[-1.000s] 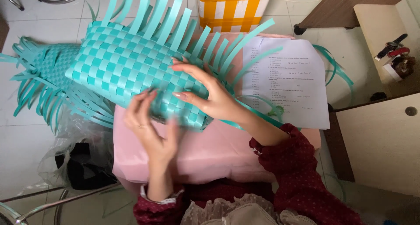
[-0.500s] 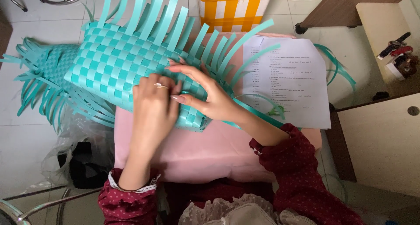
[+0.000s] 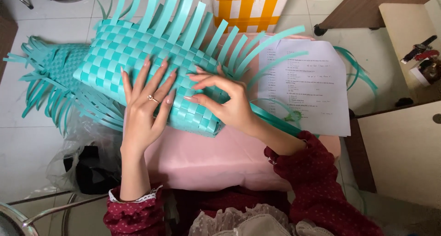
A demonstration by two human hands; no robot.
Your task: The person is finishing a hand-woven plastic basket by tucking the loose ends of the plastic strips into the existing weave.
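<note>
A half-woven basket of turquoise plastic strips [image 3: 138, 57] lies on its side on a pink tabletop [image 3: 202, 158], loose strip ends fanning up and to the right. My left hand [image 3: 147, 107] lies flat on the weave with fingers spread, a ring on one finger. My right hand [image 3: 223, 100] rests on the basket's lower right part, fingertips pinching at a strip in the weave.
A second turquoise woven piece [image 3: 50, 75] lies left on the tiled floor. A printed sheet of paper [image 3: 303, 84] sits on the table's right. A yellow-and-white striped box [image 3: 250, 8] stands behind, beige cabinets [image 3: 399, 148] to the right, a black bag [image 3: 92, 171] lower left.
My left hand slid up from the basket's lower edge and spread flat on the weave. My right hand stayed at the same spot on the basket.
</note>
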